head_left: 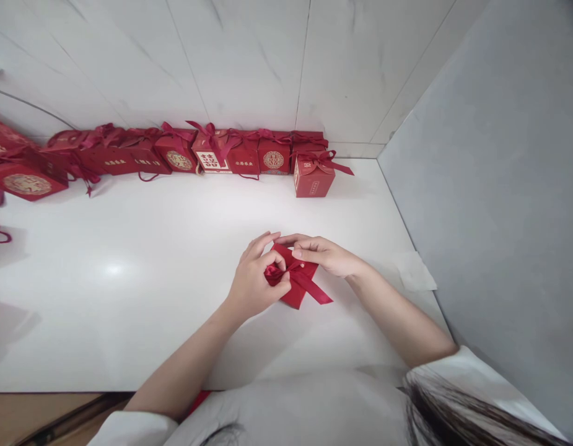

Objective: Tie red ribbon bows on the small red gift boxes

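A small red gift box [293, 300] rests on the white table in front of me, with a dark red ribbon [318, 290] tied over its top. One ribbon tail spreads toward the lower right. My left hand [256, 279] lies at the box's left side, thumb and forefinger pinching the ribbon near its knot. From the right, my right hand [327, 255] bends around the far side of the box, its thumb over the top and its fingers along the far edge. Part of the box and the bow is hidden beneath my fingers.
Several red gift boxes [245, 153] with ribbons line the tiled wall at the back. One ribboned box [314, 181] stands in front of that row's right end. A grey panel [490, 204] borders the table [128, 322] on the right, beside a white paper piece [417, 272].
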Demonstrator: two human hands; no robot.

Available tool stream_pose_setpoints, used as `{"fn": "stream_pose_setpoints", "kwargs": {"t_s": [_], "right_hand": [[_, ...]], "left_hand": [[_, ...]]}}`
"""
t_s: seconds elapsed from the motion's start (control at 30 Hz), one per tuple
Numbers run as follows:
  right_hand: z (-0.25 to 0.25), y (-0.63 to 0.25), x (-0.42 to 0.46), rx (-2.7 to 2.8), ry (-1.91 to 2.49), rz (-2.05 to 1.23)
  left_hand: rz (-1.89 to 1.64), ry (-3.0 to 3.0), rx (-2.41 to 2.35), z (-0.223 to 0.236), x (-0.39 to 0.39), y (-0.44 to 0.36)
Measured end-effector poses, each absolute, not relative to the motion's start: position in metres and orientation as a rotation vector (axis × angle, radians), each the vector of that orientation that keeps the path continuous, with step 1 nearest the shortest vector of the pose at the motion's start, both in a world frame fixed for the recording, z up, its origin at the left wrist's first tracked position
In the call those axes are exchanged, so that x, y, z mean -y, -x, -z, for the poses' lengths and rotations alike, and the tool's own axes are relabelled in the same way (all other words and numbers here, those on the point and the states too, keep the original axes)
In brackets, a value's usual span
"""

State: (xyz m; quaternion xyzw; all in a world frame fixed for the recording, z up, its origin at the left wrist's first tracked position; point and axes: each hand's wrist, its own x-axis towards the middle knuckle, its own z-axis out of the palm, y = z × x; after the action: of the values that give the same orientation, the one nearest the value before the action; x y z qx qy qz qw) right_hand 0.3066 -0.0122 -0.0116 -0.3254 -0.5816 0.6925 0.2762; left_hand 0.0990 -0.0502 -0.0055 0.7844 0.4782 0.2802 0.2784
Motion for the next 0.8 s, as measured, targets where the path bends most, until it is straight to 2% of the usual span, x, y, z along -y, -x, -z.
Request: {"fn": "stream_pose_setpoints", "kwargs": {"t_s": [0.17,0.43,0.8], "right_hand": [[0.015,-0.307,0.011,1.587,0.829,-1.844],[0.001,-0.304,0.022,1.843,0.992,-1.432],[0.001,-0.309,0.018,1.91,0.875,-1.511]], "left_hand": [[-0.692,-2.109,-1.23,0.001,0.046,-0.093],[-0.797,-2.145,-1.11,0.009,0.037,-0.087],[-0.747,-2.125,-1.055,0.009,0.037,-0.086]]}}
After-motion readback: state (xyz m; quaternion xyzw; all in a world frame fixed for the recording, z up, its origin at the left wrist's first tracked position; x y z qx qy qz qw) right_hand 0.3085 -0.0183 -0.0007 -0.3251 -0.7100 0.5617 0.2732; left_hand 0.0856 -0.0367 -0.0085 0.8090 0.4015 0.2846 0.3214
